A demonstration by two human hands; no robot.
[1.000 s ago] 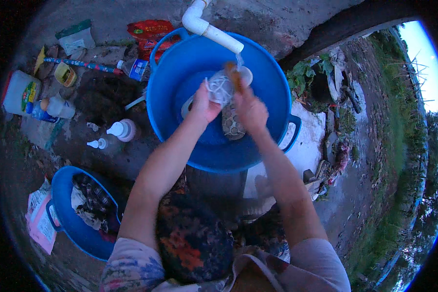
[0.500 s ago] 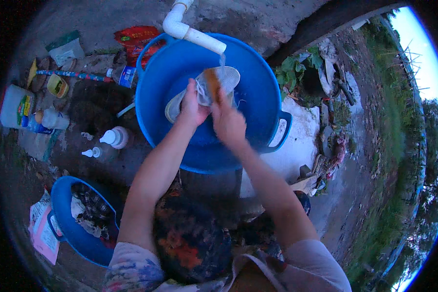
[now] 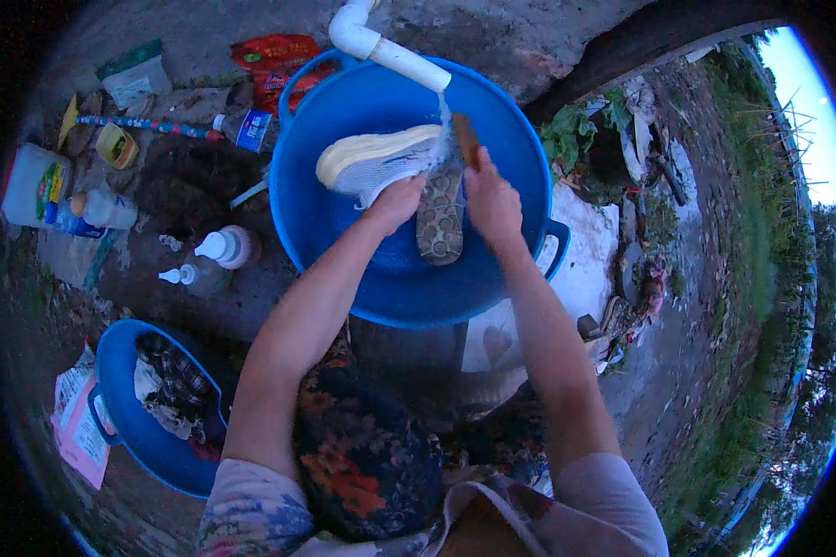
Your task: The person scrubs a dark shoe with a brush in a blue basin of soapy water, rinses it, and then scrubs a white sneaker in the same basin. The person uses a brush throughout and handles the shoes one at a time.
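Over the big blue basin (image 3: pixel 344 288), my left hand (image 3: pixel 399 202) is closed on a light grey mesh shoe (image 3: pixel 378 174). The shoe lies tilted, its cream sole edge facing away from me. My right hand (image 3: pixel 492 200) grips a brown brush (image 3: pixel 465 139), just to the right of the shoe and the falling water; its bristles cannot be made out. A second shoe (image 3: pixel 439 227) rests sole up in the basin between my hands, its patterned tread showing. Water (image 3: pixel 444 116) runs from a white pipe (image 3: pixel 404 65) and splashes by the toe or heel end of the held shoe.
Left of the basin stand pump bottles (image 3: pixel 223 246), a bottle with a blue label (image 3: pixel 246 128) and a small yellow tub (image 3: pixel 116 146). A smaller blue tub (image 3: pixel 149 446) with dark cloth sits lower left. A pale slab (image 3: pixel 581 246) lies under the basin's right side.
The held shoe has been turned so its sole edge faces away, and the second shoe's tread now shows. My right hand and the brush have moved right, off the shoe.
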